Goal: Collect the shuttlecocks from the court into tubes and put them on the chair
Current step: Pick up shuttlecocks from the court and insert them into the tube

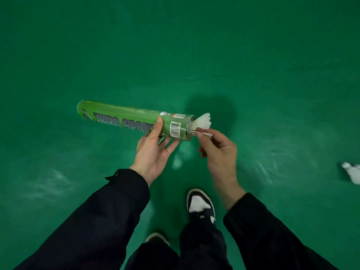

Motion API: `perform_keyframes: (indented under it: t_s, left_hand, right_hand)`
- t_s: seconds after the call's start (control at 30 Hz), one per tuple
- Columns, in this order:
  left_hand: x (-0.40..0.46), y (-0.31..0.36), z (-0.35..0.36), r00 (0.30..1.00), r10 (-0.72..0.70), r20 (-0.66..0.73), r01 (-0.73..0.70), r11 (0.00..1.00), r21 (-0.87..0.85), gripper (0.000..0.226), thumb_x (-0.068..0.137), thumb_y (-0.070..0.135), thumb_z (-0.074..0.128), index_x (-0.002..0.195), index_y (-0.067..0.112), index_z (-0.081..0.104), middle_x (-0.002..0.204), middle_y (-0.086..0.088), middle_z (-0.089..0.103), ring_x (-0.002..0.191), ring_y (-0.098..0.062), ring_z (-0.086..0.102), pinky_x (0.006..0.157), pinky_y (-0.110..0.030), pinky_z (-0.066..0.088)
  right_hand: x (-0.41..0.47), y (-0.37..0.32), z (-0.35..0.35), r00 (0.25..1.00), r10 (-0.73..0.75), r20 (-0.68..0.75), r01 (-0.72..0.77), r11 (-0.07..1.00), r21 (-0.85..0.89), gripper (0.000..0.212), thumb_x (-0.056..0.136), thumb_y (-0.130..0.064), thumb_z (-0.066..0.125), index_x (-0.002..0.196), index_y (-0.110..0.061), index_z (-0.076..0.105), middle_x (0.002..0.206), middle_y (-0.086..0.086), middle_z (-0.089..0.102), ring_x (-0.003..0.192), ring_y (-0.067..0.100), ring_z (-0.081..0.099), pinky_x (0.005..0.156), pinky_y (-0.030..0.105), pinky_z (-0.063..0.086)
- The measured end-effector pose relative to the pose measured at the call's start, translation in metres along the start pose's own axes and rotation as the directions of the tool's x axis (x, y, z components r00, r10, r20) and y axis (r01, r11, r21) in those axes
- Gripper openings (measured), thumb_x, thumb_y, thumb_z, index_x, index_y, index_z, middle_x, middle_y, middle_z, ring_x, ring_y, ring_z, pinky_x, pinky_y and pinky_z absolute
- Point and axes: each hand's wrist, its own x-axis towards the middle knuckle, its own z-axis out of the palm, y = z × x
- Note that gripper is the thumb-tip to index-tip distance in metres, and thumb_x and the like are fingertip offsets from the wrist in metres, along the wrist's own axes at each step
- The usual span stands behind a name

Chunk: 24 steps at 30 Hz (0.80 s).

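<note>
While held level above the green court floor (253,55), green tube (136,121) gripped near its open end by left hand (153,151), thumb on top, fingers curled beneath. White shuttlecock (202,123) partway in the mouth, feathers sticking out, pinched by right hand (216,151). Deeper contents hidden. Another shuttlecock (352,172) lying on the floor, far right.

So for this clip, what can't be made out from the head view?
- Inside of the green tube: its wall hides how many shuttlecocks it holds.
- Shuttlecock at the tube mouth: cork end hidden inside; right hand pinches its feathers.
- Left hand fingers: hidden behind the tube.
- White object on the floor: cut by the right edge, blurred.
- Chair: not in view.
</note>
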Motion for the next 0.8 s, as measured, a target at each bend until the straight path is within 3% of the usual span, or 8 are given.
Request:
perform_keyframes:
  t_s: [0.1, 0.17, 0.3, 0.4, 0.53, 0.67, 0.8]
  left_hand:
    - [-0.070, -0.006, 0.030, 0.996, -0.059, 0.064, 0.051, 0.990, 0.130, 0.056, 0.099, 0.032, 0.066, 0.142, 0.000, 0.051, 0.132, -0.016, 0.070, 0.118, -0.028, 0.070, 0.091, -0.039, 0.061]
    - [-0.114, -0.007, 0.046, 0.988, -0.111, 0.111, 0.084, 0.971, 0.223, 0.055, 0.101, 0.034, 0.062, 0.143, 0.000, 0.052, 0.131, -0.013, 0.071, 0.120, -0.026, 0.070, 0.094, -0.038, 0.060]
    - [-0.199, -0.006, 0.089, 0.975, -0.165, 0.152, 0.110, 0.943, 0.315, 0.054, 0.103, 0.033, 0.058, 0.143, -0.004, 0.052, 0.130, -0.017, 0.071, 0.117, -0.027, 0.070, 0.095, -0.040, 0.060]
    - [-0.257, -0.013, 0.125, 0.962, -0.209, 0.175, 0.128, 0.914, 0.386, 0.051, 0.105, 0.031, 0.056, 0.142, -0.005, 0.052, 0.122, -0.016, 0.074, 0.106, -0.024, 0.075, 0.080, -0.035, 0.062]
    - [-0.309, -0.035, 0.178, 0.941, -0.273, 0.198, 0.146, 0.858, 0.493, 0.053, 0.104, 0.031, 0.058, 0.140, -0.007, 0.051, 0.102, -0.009, 0.078, 0.086, -0.020, 0.075, 0.065, -0.032, 0.059]
    - [-0.341, -0.070, 0.240, 0.920, -0.318, 0.232, 0.151, 0.830, 0.537, 0.053, 0.100, 0.031, 0.062, 0.140, -0.003, 0.054, 0.125, -0.018, 0.072, 0.109, -0.028, 0.071, 0.087, -0.045, 0.055]
    - [-0.354, -0.120, 0.307, 0.900, -0.345, 0.268, 0.148, 0.817, 0.557, 0.046, 0.098, 0.027, 0.061, 0.138, 0.004, 0.058, 0.131, -0.017, 0.070, 0.124, -0.032, 0.065, 0.096, -0.045, 0.054]
  right_hand:
    - [-0.060, -0.050, -0.027, 0.978, 0.087, 0.190, -0.058, 0.986, -0.153, 0.034, 0.097, -0.002, 0.059, 0.107, -0.030, 0.074, 0.079, 0.019, 0.067, 0.055, 0.020, 0.051, 0.053, 0.029, 0.047]
    - [-0.095, -0.083, -0.043, 0.950, 0.160, 0.269, -0.116, 0.978, -0.172, 0.046, 0.085, 0.001, 0.052, 0.111, -0.032, 0.071, 0.095, 0.017, 0.071, 0.056, 0.020, 0.054, 0.057, 0.036, 0.050]
    - [-0.151, -0.151, -0.082, 0.927, 0.273, 0.258, -0.259, 0.962, -0.088, 0.049, 0.089, 0.013, 0.049, 0.122, -0.018, 0.066, 0.099, 0.009, 0.067, 0.060, 0.014, 0.061, 0.057, 0.034, 0.055]
    - [-0.188, -0.195, -0.114, 0.917, 0.308, 0.255, -0.303, 0.951, -0.060, 0.038, 0.092, 0.010, 0.052, 0.120, -0.011, 0.064, 0.092, 0.002, 0.065, 0.066, 0.014, 0.063, 0.056, 0.034, 0.056]
    - [-0.219, -0.243, -0.164, 0.945, 0.292, 0.147, -0.303, 0.951, 0.055, 0.021, 0.095, 0.002, 0.057, 0.103, -0.014, 0.066, 0.085, 0.001, 0.071, 0.066, 0.012, 0.063, 0.053, 0.029, 0.054]
    - [-0.235, -0.271, -0.222, 0.966, 0.241, -0.093, -0.215, 0.949, 0.230, 0.018, 0.096, 0.004, 0.058, 0.104, -0.009, 0.067, 0.076, 0.001, 0.074, 0.063, 0.015, 0.067, 0.052, 0.028, 0.055]
    - [-0.238, -0.283, -0.286, 0.925, 0.176, -0.337, -0.107, 0.971, 0.213, 0.019, 0.097, -0.005, 0.065, 0.107, -0.019, 0.072, 0.074, -0.002, 0.071, 0.052, 0.015, 0.057, 0.048, 0.028, 0.049]
